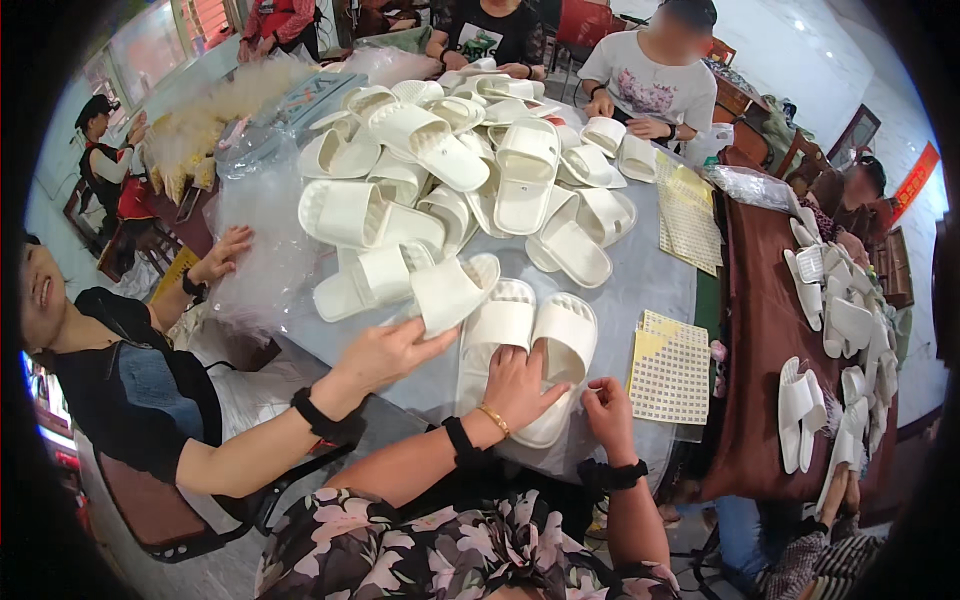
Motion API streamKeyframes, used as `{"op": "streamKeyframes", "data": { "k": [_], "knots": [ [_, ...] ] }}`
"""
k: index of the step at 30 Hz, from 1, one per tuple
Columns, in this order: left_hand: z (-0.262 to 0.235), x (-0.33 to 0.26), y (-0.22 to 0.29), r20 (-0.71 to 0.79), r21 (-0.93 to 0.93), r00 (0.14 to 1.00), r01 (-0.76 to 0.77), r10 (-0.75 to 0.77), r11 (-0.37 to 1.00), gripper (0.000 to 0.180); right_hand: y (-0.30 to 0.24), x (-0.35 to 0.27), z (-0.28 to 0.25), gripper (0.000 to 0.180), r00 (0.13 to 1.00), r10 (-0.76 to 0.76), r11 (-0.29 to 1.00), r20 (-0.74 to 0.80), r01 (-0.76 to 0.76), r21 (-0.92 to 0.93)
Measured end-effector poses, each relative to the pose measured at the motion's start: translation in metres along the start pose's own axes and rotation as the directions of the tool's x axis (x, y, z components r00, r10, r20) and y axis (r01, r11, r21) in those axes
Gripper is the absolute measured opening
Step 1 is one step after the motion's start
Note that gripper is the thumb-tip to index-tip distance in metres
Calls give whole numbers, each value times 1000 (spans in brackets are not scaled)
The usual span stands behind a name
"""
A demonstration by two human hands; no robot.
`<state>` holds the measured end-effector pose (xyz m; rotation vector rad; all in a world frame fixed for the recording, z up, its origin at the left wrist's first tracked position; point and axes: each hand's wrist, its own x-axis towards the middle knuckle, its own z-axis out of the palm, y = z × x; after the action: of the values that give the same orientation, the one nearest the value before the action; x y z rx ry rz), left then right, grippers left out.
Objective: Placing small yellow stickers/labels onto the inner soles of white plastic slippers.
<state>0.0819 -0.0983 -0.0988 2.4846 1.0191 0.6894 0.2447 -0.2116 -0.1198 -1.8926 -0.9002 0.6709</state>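
A pair of white slippers lies side by side in front of me: the left slipper [500, 325] and the right slipper [566, 340]. My left hand [515, 392] has its fingers at the strap openings where the two slippers meet, gripping them. Just right of the pair, my right hand [608, 408] is closed in a pinch; whatever is between its fingertips is too small to make out. A co-worker's hand [375, 360] reaches in from the left and touches another white slipper [454, 293] beside the pair.
Beyond the pair rises a big heap of white slippers [430, 145]. Yellow-and-white sticker sheets [670, 370] lie on the grey table [640, 290] at right. Clear plastic bags [265, 240] cover its left side. More slippers rest on a brown-covered table [750, 330]. Several people sit around.
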Motion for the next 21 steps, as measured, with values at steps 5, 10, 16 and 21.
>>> {"op": "streamKeyframes", "data": {
  "k": [5,10,16,21],
  "knots": [
    [-28,-9,6,4,-89,995,-100,100,991,74,8,2,-6,20,996,57,997,66,-60,45],
    [-68,5,27,97,-219,987,-103,127,970,80,-4,-1,-4,31,996,-91,977,7,88,197],
    [-115,56,42,167,-463,980,-23,112,886,80,14,10,-4,29,995,-95,989,15,93,114],
    [-176,151,33,82,-301,995,-32,59,953,74,8,0,-10,18,1000,8,976,14,-10,217]
  ]
}}
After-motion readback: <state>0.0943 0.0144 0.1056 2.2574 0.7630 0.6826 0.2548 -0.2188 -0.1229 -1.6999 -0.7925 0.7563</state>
